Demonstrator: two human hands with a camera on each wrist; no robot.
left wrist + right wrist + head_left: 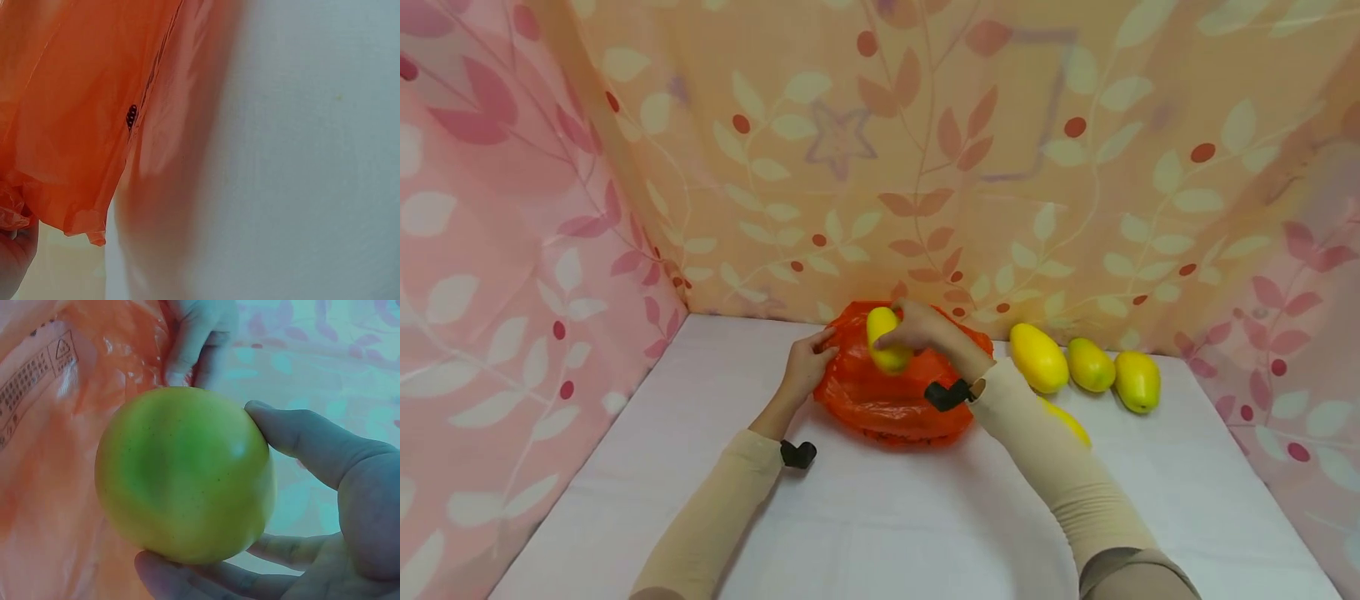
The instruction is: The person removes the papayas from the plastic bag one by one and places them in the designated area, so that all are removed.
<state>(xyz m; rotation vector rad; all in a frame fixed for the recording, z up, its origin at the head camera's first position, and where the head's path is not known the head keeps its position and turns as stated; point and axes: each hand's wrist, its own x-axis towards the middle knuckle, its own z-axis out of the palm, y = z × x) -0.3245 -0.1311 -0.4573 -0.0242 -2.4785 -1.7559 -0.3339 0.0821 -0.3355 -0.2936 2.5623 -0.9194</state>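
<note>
A yellow-green papaya (887,340) is held in my right hand (917,327) over the mouth of a red plastic bag (895,404). In the right wrist view, the thumb and fingers spread around the smooth, rounded papaya (184,475), and the bag (56,506) lies behind it. My left hand (805,364) pinches the bag's left edge. From the left wrist, that hand (15,259) shows only at the lower corner, next to crumpled orange-red plastic (75,125) with a seam and dark print. The inside of the bag is mostly hidden.
To the right of the bag lie a large yellow papaya (1039,358), a greener one (1091,365) and another (1138,381) in a row. A further papaya (1070,423) is partly covered by my right sleeve. Floral cloth walls (820,200) border the white table (865,525).
</note>
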